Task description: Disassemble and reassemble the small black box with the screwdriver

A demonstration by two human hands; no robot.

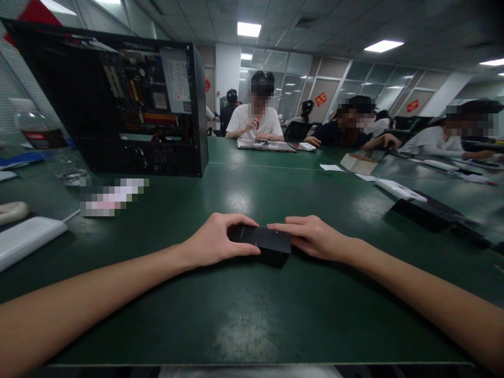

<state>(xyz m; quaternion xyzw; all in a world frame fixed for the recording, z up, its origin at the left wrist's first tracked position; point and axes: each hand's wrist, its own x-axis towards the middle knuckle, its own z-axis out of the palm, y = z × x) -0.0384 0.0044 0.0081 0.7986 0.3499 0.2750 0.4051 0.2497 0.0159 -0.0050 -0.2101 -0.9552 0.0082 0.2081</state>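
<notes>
a small black box (263,242) is lying flat on the green table (252,315), right in front of the person. the left hand (214,242) is gripping the box's left end, fingers curled together over its top and thumb along its near edge. the right hand (313,237) is pressing against the box's right end, fingers together and stretched across its top. far behind the box and to its left, an open computer case (118,102) is standing. beyond the box, other people are sitting at the table.
</notes>
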